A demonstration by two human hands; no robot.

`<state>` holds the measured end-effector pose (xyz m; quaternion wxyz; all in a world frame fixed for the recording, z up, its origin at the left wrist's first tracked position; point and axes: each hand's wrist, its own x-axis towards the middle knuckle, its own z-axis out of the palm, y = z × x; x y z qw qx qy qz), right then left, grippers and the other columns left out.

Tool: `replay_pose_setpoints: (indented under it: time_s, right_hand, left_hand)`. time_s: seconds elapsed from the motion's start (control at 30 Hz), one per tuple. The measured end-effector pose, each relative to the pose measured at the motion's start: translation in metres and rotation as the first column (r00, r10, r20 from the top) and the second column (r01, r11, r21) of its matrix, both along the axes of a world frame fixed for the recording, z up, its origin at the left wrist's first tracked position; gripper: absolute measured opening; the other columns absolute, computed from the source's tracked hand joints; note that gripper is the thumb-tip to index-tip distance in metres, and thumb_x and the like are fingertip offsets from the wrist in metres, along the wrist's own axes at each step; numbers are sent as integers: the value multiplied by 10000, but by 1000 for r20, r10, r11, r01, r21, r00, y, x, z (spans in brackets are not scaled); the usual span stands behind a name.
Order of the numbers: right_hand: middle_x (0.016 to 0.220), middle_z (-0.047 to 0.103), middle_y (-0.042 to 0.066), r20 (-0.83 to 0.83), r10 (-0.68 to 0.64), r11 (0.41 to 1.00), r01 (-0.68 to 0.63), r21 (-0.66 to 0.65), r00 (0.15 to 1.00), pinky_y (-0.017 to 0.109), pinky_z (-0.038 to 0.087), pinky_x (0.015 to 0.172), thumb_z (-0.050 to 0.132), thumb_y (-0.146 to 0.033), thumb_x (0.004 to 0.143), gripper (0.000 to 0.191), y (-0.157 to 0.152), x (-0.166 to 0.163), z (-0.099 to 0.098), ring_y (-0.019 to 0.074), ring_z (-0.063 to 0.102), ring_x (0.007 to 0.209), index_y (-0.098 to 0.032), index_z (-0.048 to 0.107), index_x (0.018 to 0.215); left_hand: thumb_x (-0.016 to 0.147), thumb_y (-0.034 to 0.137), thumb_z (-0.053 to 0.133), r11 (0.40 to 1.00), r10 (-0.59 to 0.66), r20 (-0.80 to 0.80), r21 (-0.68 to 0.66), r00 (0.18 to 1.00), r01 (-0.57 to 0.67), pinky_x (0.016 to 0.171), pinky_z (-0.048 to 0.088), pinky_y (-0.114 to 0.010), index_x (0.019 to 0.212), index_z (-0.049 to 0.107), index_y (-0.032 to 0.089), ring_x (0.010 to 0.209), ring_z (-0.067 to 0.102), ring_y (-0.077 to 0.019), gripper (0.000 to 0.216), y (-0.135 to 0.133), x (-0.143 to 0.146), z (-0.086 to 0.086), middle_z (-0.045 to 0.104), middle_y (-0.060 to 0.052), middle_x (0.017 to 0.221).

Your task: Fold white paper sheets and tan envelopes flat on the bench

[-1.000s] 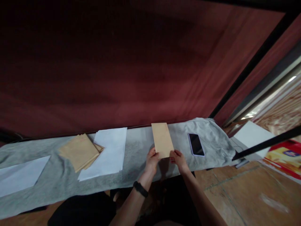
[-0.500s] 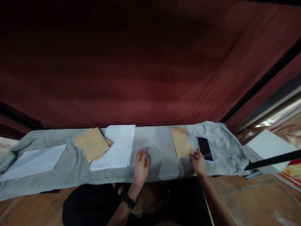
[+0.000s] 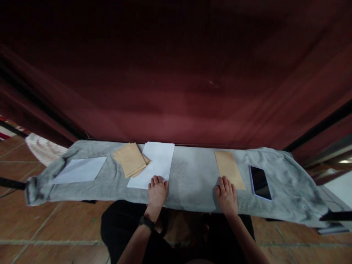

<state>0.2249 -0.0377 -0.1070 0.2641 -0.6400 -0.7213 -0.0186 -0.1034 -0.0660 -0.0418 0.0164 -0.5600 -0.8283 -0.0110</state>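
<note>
My left hand (image 3: 157, 191) rests palm down with its fingers out over the lower right corner of a stack of white paper sheets (image 3: 161, 157). Several brown paper envelopes (image 3: 130, 157) lie in a fanned pile across the left part of those sheets. On the other side, my right hand (image 3: 227, 195) is flat, fingertips at the lower left edge of a single brown envelope (image 3: 231, 168). Nothing is gripped in either hand. A phone (image 3: 260, 182) with a dark screen and a pale purple case lies to the right of that envelope.
A grey cloth (image 3: 192, 176) covers the narrow table. Another white sheet (image 3: 81, 169) lies at its left. A dark red panel (image 3: 178, 91) rises behind the table, with black bars (image 3: 321, 126) at the sides. Tiled floor (image 3: 49, 231) shows below.
My left hand has turned palm down and moved left onto the white sheets. My right hand has uncurled and shifted from the envelope's lower right corner to its lower left. The view has swung left.
</note>
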Motion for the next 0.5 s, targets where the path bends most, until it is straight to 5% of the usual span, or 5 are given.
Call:
replay_pose_setpoints:
  time_s: [0.17,0.3,0.4,0.5]
  right_hand:
    - [1528,473,163,18,18,1000,-18,11,1000,571,304,1166,343,-320,991,526,0,6,-1,321,429,1407,-142,475,1468]
    - [1509,490,172,-53,37,999,-35,41,998,580,329,1154,379,-318,985,495,1,7,-3,323,437,1396,-148,504,1433]
    - [1452,546,179,-229,118,993,-112,40,966,557,389,1128,393,-351,986,458,4,0,-2,314,476,1364,-147,578,1352]
    - [1344,638,146,-508,160,975,-214,-51,847,512,469,1072,390,-423,985,465,8,-20,6,289,579,1265,-182,619,1310]
  left_hand:
    - [944,171,441,997,-80,130,28,988,77,988,495,-374,1293,618,118,1151,655,-267,395,-8,-12,10,692,-176,1232]
    - [945,132,396,992,-114,147,66,982,105,951,515,-391,1216,674,147,1006,704,-269,389,-14,-14,24,743,-145,1053]
    - [933,119,414,951,-277,120,179,953,253,1037,465,-409,1234,673,183,1092,667,-275,402,-16,10,35,728,-130,1140]
    - [920,94,425,864,-479,113,238,870,444,1062,451,-414,1243,661,179,1116,649,-264,409,-17,54,37,716,-115,1184]
